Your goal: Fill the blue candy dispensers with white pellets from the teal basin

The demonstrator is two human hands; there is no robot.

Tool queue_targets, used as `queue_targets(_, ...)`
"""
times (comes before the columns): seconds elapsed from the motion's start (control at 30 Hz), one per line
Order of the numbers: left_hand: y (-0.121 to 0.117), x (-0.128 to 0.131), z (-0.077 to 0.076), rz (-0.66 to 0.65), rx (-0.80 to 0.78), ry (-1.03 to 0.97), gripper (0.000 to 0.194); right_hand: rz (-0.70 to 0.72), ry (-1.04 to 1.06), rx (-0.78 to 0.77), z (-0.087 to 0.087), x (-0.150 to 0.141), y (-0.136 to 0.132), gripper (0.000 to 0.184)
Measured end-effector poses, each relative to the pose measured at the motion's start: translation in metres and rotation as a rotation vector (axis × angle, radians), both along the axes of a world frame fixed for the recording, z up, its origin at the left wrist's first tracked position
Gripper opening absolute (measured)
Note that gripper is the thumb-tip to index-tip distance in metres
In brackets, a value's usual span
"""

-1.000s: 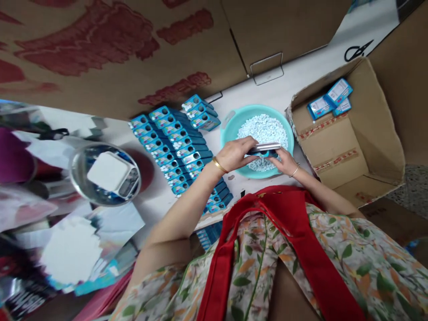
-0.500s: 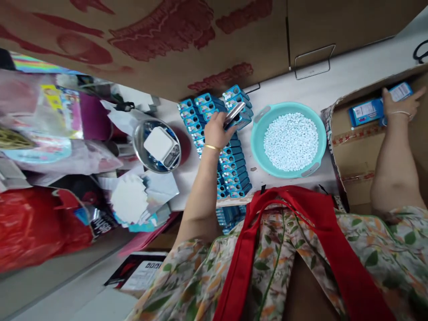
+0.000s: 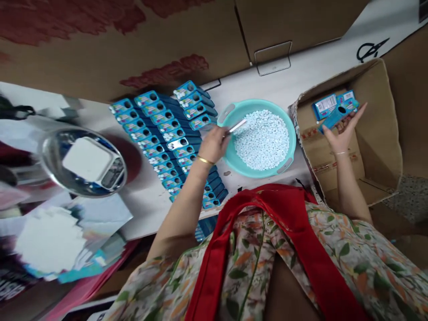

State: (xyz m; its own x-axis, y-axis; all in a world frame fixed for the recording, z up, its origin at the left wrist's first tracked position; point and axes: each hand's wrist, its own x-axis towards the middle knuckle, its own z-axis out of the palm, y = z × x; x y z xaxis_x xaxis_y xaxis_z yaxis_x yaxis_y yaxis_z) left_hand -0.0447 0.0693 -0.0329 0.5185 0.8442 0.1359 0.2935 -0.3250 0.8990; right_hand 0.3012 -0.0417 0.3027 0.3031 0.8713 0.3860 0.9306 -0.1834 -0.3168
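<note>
My left hand (image 3: 214, 145) is closed around a narrow, shiny metal tool (image 3: 237, 126), blurred, whose kind I cannot make out. Its tip reaches over the left part of a turquoise basin (image 3: 224, 154) that holds many small white pellets (image 3: 262, 140). In my right hand (image 3: 344, 133) is a small blue box (image 3: 334, 118), tilted, with a dark round hole at its upper end. Beneath and beside it, more blue boxes (image 3: 326, 106) lie in a cardboard carton (image 3: 384, 129). Rows of similar blue boxes (image 3: 167, 127) stand left of the basin, their round holes showing.
At left, a metal bowl (image 3: 45, 154) holds a white digital scale (image 3: 88, 158). White scalloped cards (image 3: 50, 240) are stacked nearer me. A large printed carton (image 3: 100, 53) runs along the back. Black scissors (image 3: 371, 50) lie behind the right carton.
My left hand has brought the metal tool from above the box rows to the basin. My right hand has turned palm up, with a blue box in it. The view has swung right.
</note>
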Motion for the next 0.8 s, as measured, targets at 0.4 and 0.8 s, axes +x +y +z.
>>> queue_targets(0.4, -0.066, 0.078, 0.044, -0.053, -0.237, 0.329, 0.043, -0.080, 1.148, -0.301, -0.043, -0.133, -0.056, 0.076)
queue_targets(0.8, -0.090, 0.146, 0.052, -0.362, -0.291, -0.059, 0.054, -0.419, 0.995, -0.093, -0.108, -0.108, -0.093, 0.056)
